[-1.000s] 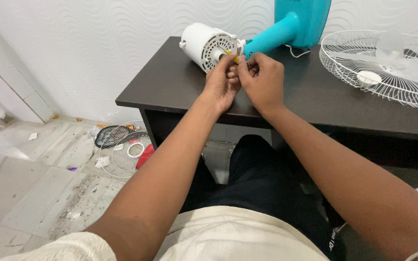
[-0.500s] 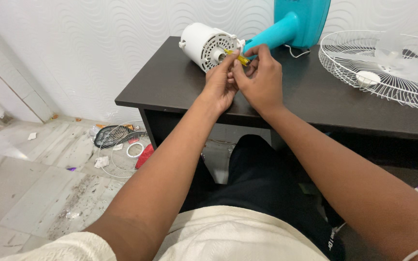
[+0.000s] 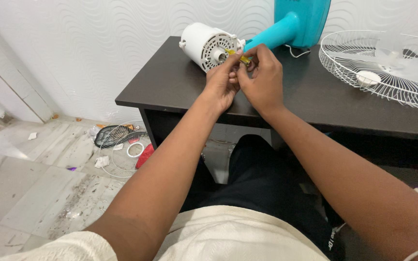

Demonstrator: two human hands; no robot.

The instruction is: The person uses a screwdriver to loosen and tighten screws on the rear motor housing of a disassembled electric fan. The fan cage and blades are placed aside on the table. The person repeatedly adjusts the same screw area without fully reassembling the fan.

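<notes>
Grip, right: your right hand [image 3: 262, 79] has its fingers curled shut around the handle end of a small yellow screwdriver [image 3: 234, 55]; thumb and forefinger pinch it.
Grip, left: your left hand [image 3: 222, 86] is pressed against the right, fingertips closed near the same tool; whether it pinches the shaft or only steadies it you cannot tell from here.
Tool axis: the yellow screwdriver runs from your grip up and to the left, its tip at the grilled face of the white motor housing [image 3: 204, 46].
Direction: the motor housing lies just beyond and left of your grip, touching the tool's tip or very close to it; its round face is turned toward you and to the right.
Nearer hand: both hands sit at the housing, the left a shade nearer to its face, the right holding the tool behind it.
Beyond the grip: a turquoise fan stand [image 3: 291, 24] rises behind your hands, its neck joined to the housing.
Right of the grip: a white wire fan guard [image 3: 378, 67] lies flat on the dark table [image 3: 170, 87], well apart from your hands.
Below and left of the grip: a second wire guard [image 3: 122, 150] rests on the littered floor [image 3: 35, 193].
Count: one screwdriver, one motor housing, one stand, two guards, two hands.
</notes>
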